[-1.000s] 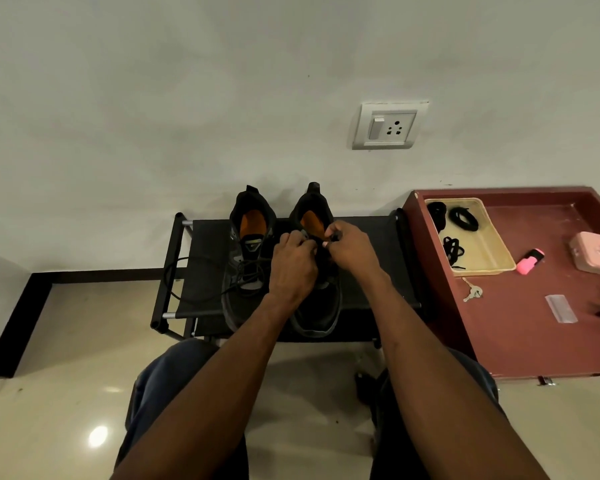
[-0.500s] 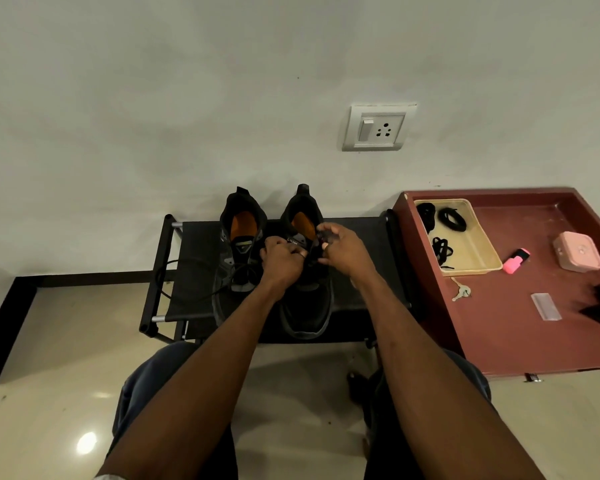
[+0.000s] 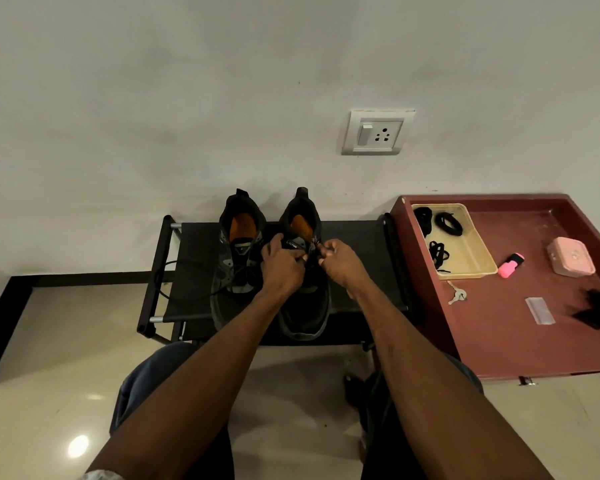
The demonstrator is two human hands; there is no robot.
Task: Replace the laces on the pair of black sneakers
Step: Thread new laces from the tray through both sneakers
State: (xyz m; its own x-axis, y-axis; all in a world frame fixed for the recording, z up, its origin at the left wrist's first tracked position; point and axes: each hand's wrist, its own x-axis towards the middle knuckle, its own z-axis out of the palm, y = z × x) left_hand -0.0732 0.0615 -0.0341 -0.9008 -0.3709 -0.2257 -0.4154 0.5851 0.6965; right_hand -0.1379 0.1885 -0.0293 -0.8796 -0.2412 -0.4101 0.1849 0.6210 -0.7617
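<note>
Two black sneakers stand mid-bench, heels toward the wall. Left hand grips the right-hand sneaker's tongue; right hand pinches its lace at the upper eyelets.

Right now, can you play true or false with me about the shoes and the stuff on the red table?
1. Both hands are at the right shoe. True: the left hand and right hand meet at its laces.
2. The shoes sit on the floor. False: they sit on a black rack.
3. The tray holds black laces. True.
4. The keys are inside the tray. False: they lie on the red table, outside it.
5. The left shoe has a loose lace trailing off it. True.
</note>
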